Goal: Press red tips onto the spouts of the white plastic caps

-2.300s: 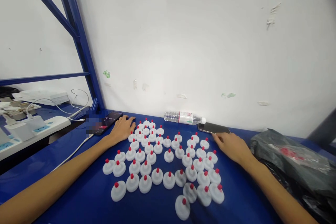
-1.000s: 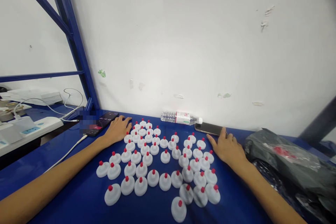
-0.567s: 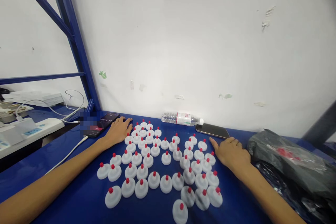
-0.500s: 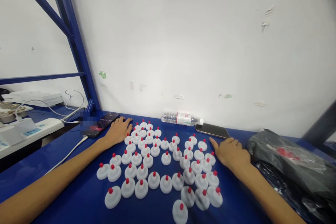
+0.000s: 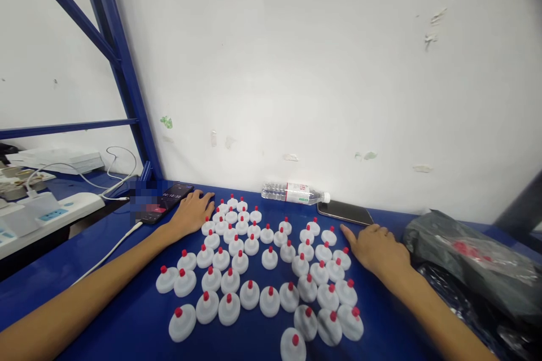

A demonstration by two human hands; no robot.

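Several white round caps with red tips [image 5: 270, 301] stand spread over the blue table [image 5: 127, 316], between my two hands. My left hand [image 5: 192, 211] lies flat on the table at the left of the caps, fingers apart and holding nothing, beside a phone with a lit timer screen [image 5: 171, 197]. At the right of the caps my right hand [image 5: 379, 248] rests on the table, thumb stretched out and the other fingers partly curled, with nothing in it. A dark phone [image 5: 345, 212] lies just behind my right hand.
A clear plastic bottle [image 5: 295, 193] lies on its side by the wall. Grey and black plastic bags [image 5: 470, 254] are at the right. At the left are a white power strip [image 5: 76, 206], a white cable [image 5: 110, 252] and a blue metal frame [image 5: 122, 62].
The view has shifted slightly, so the caps and bottle appear a little lower and further right. Both hands keep their places on the table.
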